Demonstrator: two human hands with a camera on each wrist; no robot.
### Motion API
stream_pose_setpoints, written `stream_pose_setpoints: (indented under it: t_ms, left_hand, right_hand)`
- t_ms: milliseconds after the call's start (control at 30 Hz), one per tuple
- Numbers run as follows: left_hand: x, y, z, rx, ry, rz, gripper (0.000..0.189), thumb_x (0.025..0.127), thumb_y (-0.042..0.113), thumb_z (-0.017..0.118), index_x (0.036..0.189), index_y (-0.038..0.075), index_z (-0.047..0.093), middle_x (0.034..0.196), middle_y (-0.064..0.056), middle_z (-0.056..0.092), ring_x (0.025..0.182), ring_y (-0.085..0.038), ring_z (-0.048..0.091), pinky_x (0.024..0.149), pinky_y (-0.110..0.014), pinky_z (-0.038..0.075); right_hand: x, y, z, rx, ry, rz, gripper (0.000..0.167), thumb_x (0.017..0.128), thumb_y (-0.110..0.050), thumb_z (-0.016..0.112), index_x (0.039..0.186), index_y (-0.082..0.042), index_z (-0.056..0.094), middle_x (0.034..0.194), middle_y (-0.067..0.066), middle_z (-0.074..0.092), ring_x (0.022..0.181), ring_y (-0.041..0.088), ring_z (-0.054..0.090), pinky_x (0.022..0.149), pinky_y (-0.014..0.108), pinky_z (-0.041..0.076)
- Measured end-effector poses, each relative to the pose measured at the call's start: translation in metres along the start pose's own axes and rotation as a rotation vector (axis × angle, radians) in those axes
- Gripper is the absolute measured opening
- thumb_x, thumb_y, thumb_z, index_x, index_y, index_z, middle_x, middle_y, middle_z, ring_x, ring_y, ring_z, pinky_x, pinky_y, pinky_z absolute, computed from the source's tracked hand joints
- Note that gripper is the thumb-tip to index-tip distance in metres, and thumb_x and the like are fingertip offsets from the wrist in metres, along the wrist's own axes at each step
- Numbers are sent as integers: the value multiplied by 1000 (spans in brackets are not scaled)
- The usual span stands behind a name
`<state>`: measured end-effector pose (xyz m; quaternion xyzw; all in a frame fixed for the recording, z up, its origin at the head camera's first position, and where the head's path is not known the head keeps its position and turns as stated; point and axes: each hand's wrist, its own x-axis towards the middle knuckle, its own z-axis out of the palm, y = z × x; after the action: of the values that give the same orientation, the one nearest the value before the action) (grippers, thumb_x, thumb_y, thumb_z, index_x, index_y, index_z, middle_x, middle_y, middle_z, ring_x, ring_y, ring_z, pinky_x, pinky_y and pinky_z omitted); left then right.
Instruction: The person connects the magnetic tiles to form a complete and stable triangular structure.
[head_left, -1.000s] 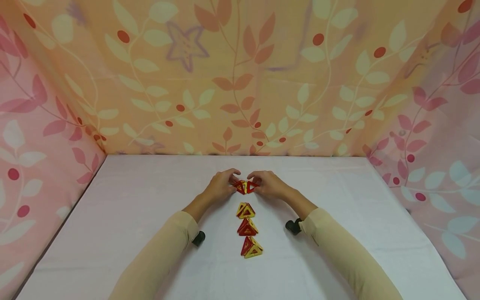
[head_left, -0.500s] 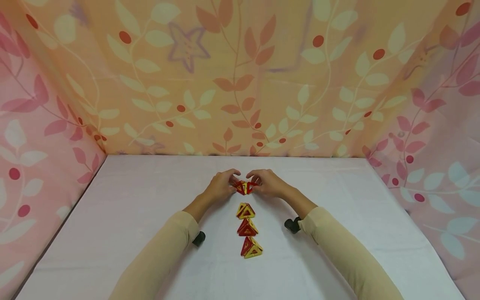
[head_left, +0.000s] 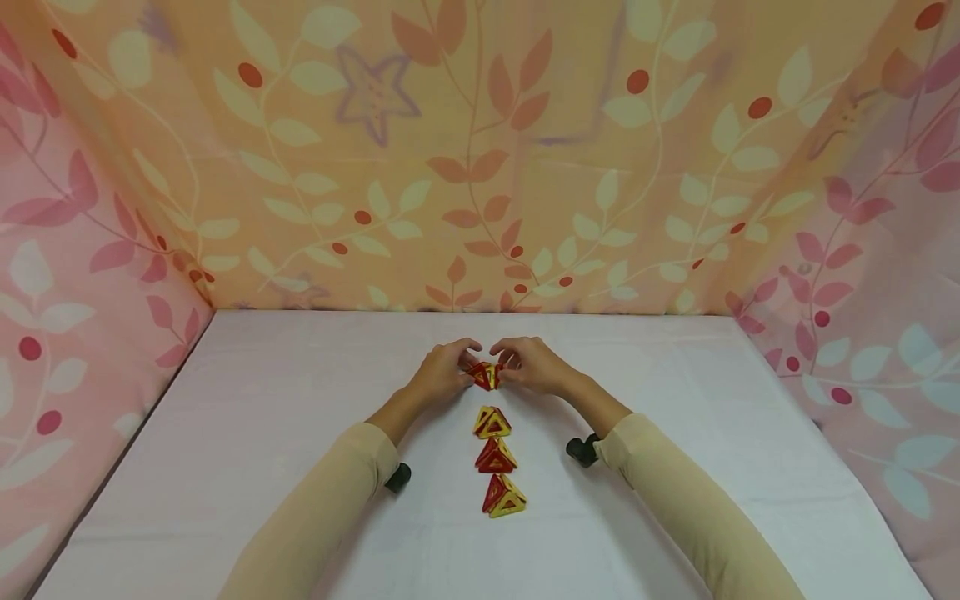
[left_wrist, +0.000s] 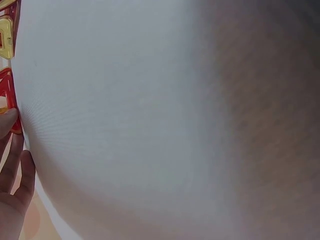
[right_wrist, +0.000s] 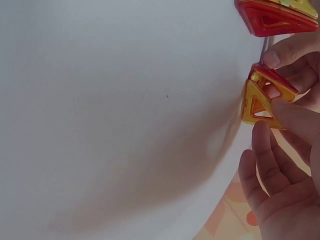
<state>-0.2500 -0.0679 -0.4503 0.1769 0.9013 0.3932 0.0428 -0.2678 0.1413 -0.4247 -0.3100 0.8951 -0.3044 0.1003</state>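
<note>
At the far end of a row, both hands hold a small group of red and yellow triangular magnetic tiles [head_left: 486,377]. My left hand [head_left: 438,372] pinches its left side; in the left wrist view the thumb lies on a red triangular tile [left_wrist: 7,80]. From the other side my right hand [head_left: 538,367] pinches it, the thumb against a yellow triangular tile [right_wrist: 248,103] in the right wrist view. Fingers partly hide the group. Nearer stand three tile pyramids: a mostly yellow one [head_left: 492,422], a mostly red one [head_left: 495,456] and a red-and-yellow one [head_left: 504,496].
A white cloth covers the table [head_left: 300,367]. Patterned fabric walls [head_left: 480,167] enclose its back and sides. A black wrist camera [head_left: 582,451] sits at the right cuff, another black camera [head_left: 399,477] at the left one.
The right hand has shifted slightly left, and the red tile on the right side has swung inward against the rest of the group. The left hand and the three nearer pyramids stay put.
</note>
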Motion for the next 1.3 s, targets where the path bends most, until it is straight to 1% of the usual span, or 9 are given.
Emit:
stream_pose_setpoints:
  t_ms: [167, 367, 467, 633, 767, 900, 1133, 1233, 1300]
  left_hand:
    - [-1, 0, 0, 8, 12, 15, 46, 85, -4, 74, 126, 8, 60, 107, -7, 73, 105, -24, 67, 104, -49, 43]
    - [-2, 1, 0, 21, 17, 17, 46, 84, -3, 75, 127, 8, 60, 106, -6, 74, 105, -24, 66, 107, -51, 38]
    - [-2, 1, 0, 28, 17, 16, 46, 84, -3, 75, 127, 8, 60, 106, -6, 74, 105, -24, 66, 107, -50, 39]
    - [-1, 0, 0, 25, 24, 30, 46, 84, -4, 75, 126, 7, 60, 104, -6, 74, 102, -22, 67, 103, -47, 44]
    - [0, -1, 1, 27, 23, 42, 46, 83, -5, 75, 125, 7, 61, 103, -6, 74, 100, -22, 68, 102, -46, 44]
    - [0, -1, 2, 34, 23, 35, 47, 83, -4, 75, 126, 7, 61, 103, -5, 74, 100, -21, 67, 104, -49, 41]
    - [-1, 1, 2, 18, 20, 16, 46, 84, -5, 75, 126, 8, 61, 104, -5, 73, 100, -21, 67, 100, -44, 47]
    - [-2, 1, 2, 27, 18, 9, 46, 84, -5, 74, 126, 9, 61, 105, -5, 73, 101, -21, 66, 101, -45, 45]
    - [-2, 1, 1, 32, 15, 6, 46, 84, -5, 74, 126, 9, 61, 106, -6, 73, 102, -22, 66, 104, -47, 43]
  right_hand:
    - [1, -3, 0, 0, 9, -2, 34, 89, -9, 74, 121, -2, 65, 101, 9, 70, 89, 19, 65, 82, 30, 56]
    - [2, -5, 1, -7, 11, -2, 33, 89, -9, 74, 120, -2, 65, 98, 7, 70, 86, 17, 65, 80, 28, 56]
    - [3, -6, 2, -10, 10, -6, 33, 89, -9, 74, 120, -2, 65, 99, 7, 70, 87, 17, 65, 80, 28, 56]
    - [5, -7, 5, -17, 12, -23, 34, 89, -8, 74, 120, 0, 65, 98, 8, 70, 88, 20, 65, 80, 28, 56]
    - [6, -8, 6, -10, 4, -11, 34, 88, -7, 74, 120, 0, 65, 97, 7, 69, 86, 19, 65, 77, 27, 56]
    - [4, -9, 7, -3, 1, 7, 34, 88, -7, 74, 120, 0, 65, 97, 6, 69, 85, 17, 64, 76, 26, 56]
    - [4, -8, 7, -30, 5, -1, 35, 88, -7, 74, 120, 0, 65, 99, 7, 68, 88, 18, 64, 77, 28, 54]
    - [4, -8, 7, -26, 0, -6, 34, 88, -7, 74, 120, 0, 65, 99, 7, 68, 87, 18, 63, 77, 27, 54]
    - [4, -8, 7, -25, -1, -7, 34, 88, -8, 74, 121, 0, 65, 99, 8, 68, 88, 18, 64, 77, 27, 55]
